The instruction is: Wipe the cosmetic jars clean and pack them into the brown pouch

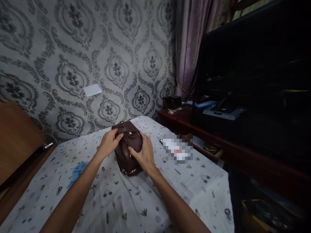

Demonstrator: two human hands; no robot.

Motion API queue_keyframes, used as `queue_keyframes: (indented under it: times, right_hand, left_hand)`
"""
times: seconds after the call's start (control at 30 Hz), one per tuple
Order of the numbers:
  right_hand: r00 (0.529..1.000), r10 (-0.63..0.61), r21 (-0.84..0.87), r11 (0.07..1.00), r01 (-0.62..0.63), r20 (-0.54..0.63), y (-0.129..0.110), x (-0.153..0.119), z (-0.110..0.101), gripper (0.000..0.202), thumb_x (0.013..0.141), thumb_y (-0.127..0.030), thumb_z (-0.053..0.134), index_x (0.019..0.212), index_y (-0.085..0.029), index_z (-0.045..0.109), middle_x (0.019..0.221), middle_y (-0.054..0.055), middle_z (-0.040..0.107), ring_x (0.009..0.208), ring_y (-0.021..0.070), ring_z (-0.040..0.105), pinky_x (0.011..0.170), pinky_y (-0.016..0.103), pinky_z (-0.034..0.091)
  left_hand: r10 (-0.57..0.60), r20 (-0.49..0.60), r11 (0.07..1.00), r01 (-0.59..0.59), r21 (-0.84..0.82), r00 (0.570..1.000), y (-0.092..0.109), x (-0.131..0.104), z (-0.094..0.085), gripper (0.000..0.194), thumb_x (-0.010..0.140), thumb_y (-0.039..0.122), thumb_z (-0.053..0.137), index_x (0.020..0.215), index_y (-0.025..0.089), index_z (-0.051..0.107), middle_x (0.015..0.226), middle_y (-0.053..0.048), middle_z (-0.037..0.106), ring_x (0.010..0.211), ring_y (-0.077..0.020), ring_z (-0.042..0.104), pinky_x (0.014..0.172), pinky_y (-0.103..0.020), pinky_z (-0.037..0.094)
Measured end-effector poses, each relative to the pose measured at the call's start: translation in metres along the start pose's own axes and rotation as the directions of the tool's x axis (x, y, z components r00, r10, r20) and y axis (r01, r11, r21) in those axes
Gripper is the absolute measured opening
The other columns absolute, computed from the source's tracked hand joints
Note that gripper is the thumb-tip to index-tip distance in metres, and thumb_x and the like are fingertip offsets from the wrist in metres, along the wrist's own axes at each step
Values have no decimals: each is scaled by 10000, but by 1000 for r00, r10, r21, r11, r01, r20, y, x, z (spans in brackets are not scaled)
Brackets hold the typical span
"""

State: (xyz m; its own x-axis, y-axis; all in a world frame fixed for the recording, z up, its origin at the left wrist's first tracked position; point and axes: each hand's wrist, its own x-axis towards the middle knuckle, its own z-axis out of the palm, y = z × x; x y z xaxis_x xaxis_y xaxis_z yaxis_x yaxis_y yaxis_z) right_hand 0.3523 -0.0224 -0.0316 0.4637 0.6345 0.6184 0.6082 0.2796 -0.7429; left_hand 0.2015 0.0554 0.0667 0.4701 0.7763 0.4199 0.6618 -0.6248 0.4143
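A dark brown leather handbag (122, 156) with gold-coloured zips and studs rests on the patterned white sheet (126, 207). My left hand (109, 141) grips its upper left side, with thumb and fingers bent near the strap. On the right side my right hand (145, 154) holds the bag, its thumb over the top by the zip and its fingers along the far side. Parts of both hands' fingers are hidden behind the bag. Whether the bag's zip is open is hard to make out.
A crumpled blue cloth (77, 172) lies to the left. To the right is a flat, blurred-out object (177, 150). Beyond it stand a dark red desk (181, 120) with an open drawer (211, 150) and a large black screen (252, 64). A wooden board (20, 139) borders the left.
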Motion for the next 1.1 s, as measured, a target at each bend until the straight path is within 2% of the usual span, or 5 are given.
queue_keyframes:
  times: [0.23,0.43,0.67,0.93,1.1]
  right_hand:
    - [998,-16,-22,1000,18,61,-1,-1,-6,736,781,-393,694,1435,-203,414,1316,142,551,1266,329,513,1071,531,447]
    - [994,2,-23,1000,0,106,-1,-1,-8,765,789,-408,696,1452,-169,398,1369,170,515,1313,343,476,1092,541,428]
    - [997,-9,-3,1000,9,79,-2,-1,-7,708,792,-386,682,1425,-204,424,1340,137,542,1294,325,492,1090,535,427]
    - [996,-42,-32,998,45,75,-2,-1,-7,716,780,-381,670,1424,-197,419,1351,147,539,1291,327,496,1073,526,445]
    - [996,-51,-31,998,54,68,-1,-1,-5,717,772,-365,668,1429,-233,412,1342,135,546,1284,336,502,1070,537,442]
  left_hand:
    - [41,9,996,-40,-84,999,7,-12,3,231,867,398,555,807,200,657,644,5,579,638,-166,522,613,-264,363]
    - [-30,-15,967,25,-254,999,13,-21,7,242,856,416,562,866,189,644,689,8,588,696,-170,550,625,-258,395]
    - [-112,-24,930,96,-354,993,11,-43,17,251,802,428,612,932,220,562,715,55,473,633,-127,475,609,-247,383]
    - [-60,39,891,71,-448,997,-2,-43,18,237,840,390,589,999,220,547,759,41,450,676,-130,472,624,-243,400]
    - [-33,57,899,55,-434,998,0,-44,14,333,863,352,571,1179,248,571,775,36,442,698,-143,488,599,-242,406]
